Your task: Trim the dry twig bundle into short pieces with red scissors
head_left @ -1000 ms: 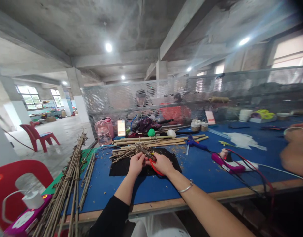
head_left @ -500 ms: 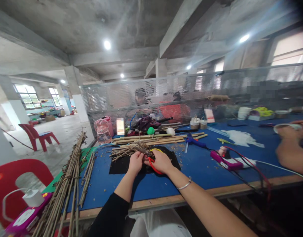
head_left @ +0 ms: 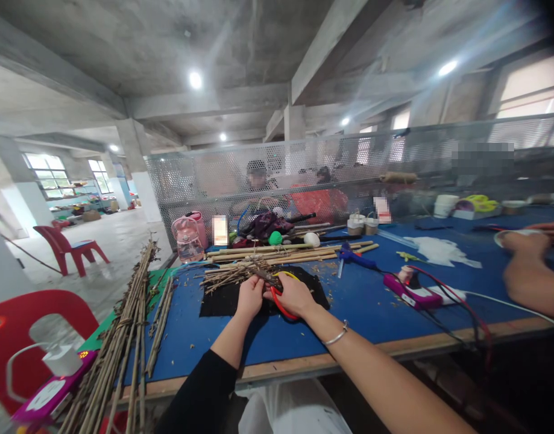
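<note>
My right hand is closed around scissors with red and yellow handles. Close beside it, my left hand pinches a thin brown twig near the scissor blades, which are partly hidden by my fingers. Both hands are over a black cloth on the blue tabletop. A pile of short cut twigs lies on the cloth's far left part, just beyond my left hand.
Long dry stalks lean over the table's left end. Behind the cloth lie bamboo sticks. A blue glue gun and a purple power strip are to the right. At the far right is a co-worker's arm.
My hands stay almost in place, with the scissors and twig still in them. At the right, the co-worker's hand has shifted slightly.
</note>
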Tool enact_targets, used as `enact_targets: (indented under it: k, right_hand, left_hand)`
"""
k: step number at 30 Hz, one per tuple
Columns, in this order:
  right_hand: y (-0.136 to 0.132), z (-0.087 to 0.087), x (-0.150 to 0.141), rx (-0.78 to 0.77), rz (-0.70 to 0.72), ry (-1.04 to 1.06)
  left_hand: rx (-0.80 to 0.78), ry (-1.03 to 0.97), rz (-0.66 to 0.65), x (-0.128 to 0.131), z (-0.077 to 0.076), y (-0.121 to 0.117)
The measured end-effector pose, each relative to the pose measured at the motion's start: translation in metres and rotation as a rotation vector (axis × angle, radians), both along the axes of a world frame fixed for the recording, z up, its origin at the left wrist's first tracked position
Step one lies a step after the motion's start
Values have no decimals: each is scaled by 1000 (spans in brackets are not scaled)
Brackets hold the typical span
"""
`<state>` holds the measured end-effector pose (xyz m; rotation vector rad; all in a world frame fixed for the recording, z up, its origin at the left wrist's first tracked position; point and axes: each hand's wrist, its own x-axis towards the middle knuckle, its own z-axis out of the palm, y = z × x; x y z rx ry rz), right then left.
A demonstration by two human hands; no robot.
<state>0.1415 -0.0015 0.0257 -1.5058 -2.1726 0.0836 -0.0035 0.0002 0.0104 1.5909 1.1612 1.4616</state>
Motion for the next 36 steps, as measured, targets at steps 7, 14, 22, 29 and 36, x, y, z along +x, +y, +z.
enact_targets:
  k: [7,14,22,29,36]
  right_hand:
    - [-2,5,-2,-64,-36,11]
    - [-2,3,-2,-27,-58,14]
    - [-2,4,-3,99,-34,-1]
    - [-4,7,-2,-19,-56,1]
    - [-2,7,0,-47,-48,-12]
  left_hand:
    - [-75,-213,-102,1,1,2]
    - [-192,-327,-141,4,4,-2]
    - [-240,-360,-168,6,2,-3]
    - [-202,-319,-144,5,8,-6]
    - [-226,-352,-170,4,7,-3]
